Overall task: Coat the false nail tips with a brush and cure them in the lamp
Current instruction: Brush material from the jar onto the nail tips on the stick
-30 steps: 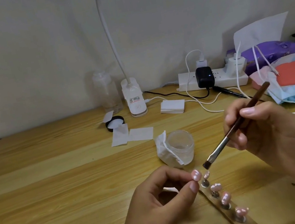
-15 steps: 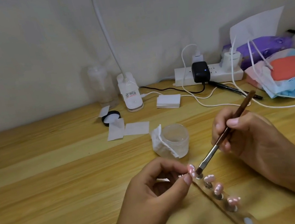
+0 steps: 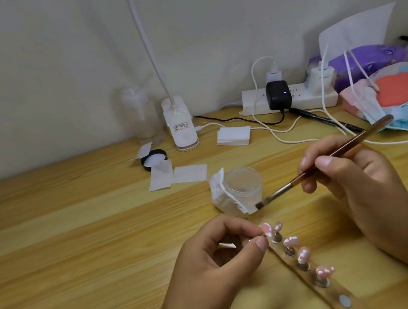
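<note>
Well, lamp label [image 3: 181, 126], print illegible

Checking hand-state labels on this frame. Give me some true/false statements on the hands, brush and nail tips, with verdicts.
1. The right hand holds the brush. True.
2. The left hand pinches a pink nail tip. True.
3. The bristles touch that tip. False: they are up beside the jar, apart from it.
4. Every mount on the holder strip carries a tip. False: the nearest mount is bare.
</note>
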Demonstrator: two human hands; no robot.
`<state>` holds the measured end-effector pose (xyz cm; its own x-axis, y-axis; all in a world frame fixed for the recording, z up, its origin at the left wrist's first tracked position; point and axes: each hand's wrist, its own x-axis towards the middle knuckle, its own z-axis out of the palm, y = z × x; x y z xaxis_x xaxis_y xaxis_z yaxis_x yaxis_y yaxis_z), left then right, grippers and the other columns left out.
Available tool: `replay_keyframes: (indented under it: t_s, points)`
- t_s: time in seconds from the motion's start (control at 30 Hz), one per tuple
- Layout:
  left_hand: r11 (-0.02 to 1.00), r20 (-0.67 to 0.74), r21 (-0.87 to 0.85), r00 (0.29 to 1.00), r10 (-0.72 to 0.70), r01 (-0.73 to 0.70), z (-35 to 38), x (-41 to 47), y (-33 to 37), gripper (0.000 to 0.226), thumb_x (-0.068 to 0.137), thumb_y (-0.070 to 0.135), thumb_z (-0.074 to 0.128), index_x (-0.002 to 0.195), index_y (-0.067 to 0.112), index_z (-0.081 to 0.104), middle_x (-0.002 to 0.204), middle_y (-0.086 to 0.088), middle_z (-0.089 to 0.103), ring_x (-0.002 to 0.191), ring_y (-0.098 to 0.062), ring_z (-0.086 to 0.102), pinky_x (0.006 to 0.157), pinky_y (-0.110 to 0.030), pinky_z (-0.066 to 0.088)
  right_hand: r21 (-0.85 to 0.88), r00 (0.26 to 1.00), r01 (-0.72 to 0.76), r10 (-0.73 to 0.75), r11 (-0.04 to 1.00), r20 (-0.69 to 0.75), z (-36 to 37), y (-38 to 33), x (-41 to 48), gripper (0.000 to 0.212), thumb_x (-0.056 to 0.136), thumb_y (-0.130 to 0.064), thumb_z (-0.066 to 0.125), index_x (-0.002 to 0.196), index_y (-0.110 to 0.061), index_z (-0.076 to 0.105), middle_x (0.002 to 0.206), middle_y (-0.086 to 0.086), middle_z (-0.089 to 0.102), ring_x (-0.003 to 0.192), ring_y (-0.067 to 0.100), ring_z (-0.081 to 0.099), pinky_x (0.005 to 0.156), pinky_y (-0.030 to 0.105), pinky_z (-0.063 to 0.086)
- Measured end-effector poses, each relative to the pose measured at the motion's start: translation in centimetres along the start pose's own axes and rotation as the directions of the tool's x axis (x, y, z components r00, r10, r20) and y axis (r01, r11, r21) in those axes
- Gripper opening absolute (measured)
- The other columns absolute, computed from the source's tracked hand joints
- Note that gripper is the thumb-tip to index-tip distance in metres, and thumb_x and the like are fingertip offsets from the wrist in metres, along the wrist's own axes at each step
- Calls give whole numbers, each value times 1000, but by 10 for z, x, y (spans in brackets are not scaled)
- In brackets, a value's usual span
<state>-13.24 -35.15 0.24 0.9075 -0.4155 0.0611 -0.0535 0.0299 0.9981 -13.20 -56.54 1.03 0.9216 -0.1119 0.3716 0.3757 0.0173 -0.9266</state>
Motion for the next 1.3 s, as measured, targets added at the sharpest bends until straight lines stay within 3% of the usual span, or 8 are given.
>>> replay_keyframes:
  t_s: [0.1,0.2,0.37,0.53,0.73,0.9,1.13,1.3]
  points:
    - [1000,-30,-13,999,12,-13,1,1,-1,23,63,41,75,78,24,72,73,3,61,68,-9,52,63,-15,42,136,998,-57,60,989,-22,-1,1,3,26,84,-14,49,78,-26,72,78,0,64,72,12,62,68,20,53]
    - [998,-35,-69,999,1,-3,1,1,1,22,63,40,75,79,26,72,75,7,67,68,-4,57,63,-13,44,250,989,-141,148,958,-10,-2,3,9,18,81,-14,56,81,-23,72,78,-1,64,75,11,61,67,21,53]
    - [992,-78,-120,996,-44,34,1,3,4,18,68,26,87,83,24,76,77,4,74,68,-1,64,62,-12,48,364,964,-256,266,895,23,-3,7,14,14,71,-12,71,81,-22,76,73,1,59,69,9,57,61,18,51]
    - [998,-55,-70,998,-11,7,-2,3,0,27,55,40,76,77,24,75,81,-2,74,73,-5,63,67,-12,48,394,946,-324,294,860,136,-2,5,12,29,62,-30,88,84,-15,76,72,3,60,64,8,58,61,20,52]
    - [1000,-42,-26,999,-4,3,-3,4,-2,27,53,42,74,73,24,74,78,-11,70,70,-11,60,65,-15,46,298,959,-270,228,916,167,-1,5,7,12,73,-30,74,82,-21,73,69,4,64,61,11,63,57,21,52]
    - [998,-22,-54,1000,-20,18,-2,4,-3,27,52,42,74,74,24,74,75,-3,71,72,-11,61,65,-14,46,259,957,-251,200,933,208,0,3,5,31,66,-44,85,82,-21,73,71,3,66,62,12,64,58,22,53]
    - [998,-5,-54,999,-40,40,-1,2,0,16,58,33,77,71,24,74,73,-1,69,67,-6,58,59,-12,44,156,969,-199,171,967,177,5,-1,2,3,76,-24,72,80,-23,73,72,2,65,65,14,65,61,22,54]
    - [997,6,-68,999,-42,42,0,0,0,22,59,39,74,74,23,73,80,-7,69,74,-13,58,63,-16,44,152,988,-152,144,977,64,5,1,3,8,79,-22,65,81,-24,73,72,4,67,65,15,65,63,22,54]
